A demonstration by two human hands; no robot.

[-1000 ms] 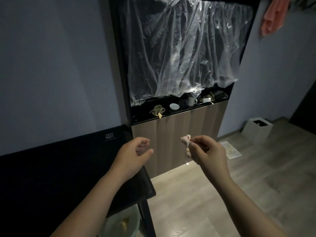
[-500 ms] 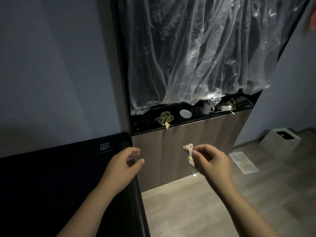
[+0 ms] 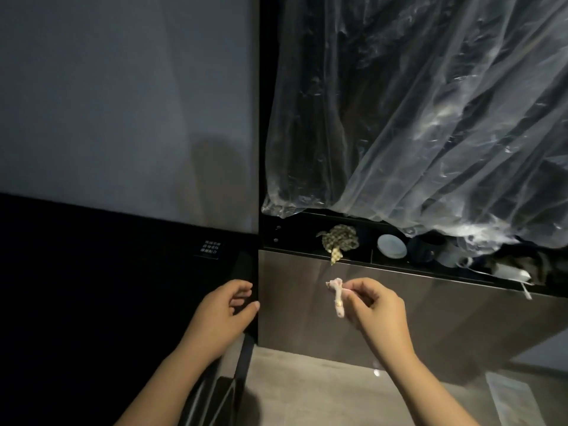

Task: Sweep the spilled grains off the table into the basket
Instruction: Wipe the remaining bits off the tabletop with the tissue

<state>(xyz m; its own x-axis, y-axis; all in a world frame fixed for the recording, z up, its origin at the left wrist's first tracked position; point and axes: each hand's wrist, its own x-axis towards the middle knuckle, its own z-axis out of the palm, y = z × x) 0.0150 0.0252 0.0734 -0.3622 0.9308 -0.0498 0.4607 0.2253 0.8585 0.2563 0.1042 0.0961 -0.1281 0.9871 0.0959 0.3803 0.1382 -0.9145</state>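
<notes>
Dim shot, we get hardly any light. Brightest stuff: glare streaks on plastic sheet up and right of grip, plus tiny bright speck on floor just below right hand. Scrap pinched there reads pale, detail mushy. Left of grip, table crushed to solid black, zero texture for us. Wall above that flat grey with soft shadow blotch. Shelf clutter right of grip smeared, low contrast. Straight edges lean and bow toward frame sides, wide-angle warp. Noise all over.
</notes>
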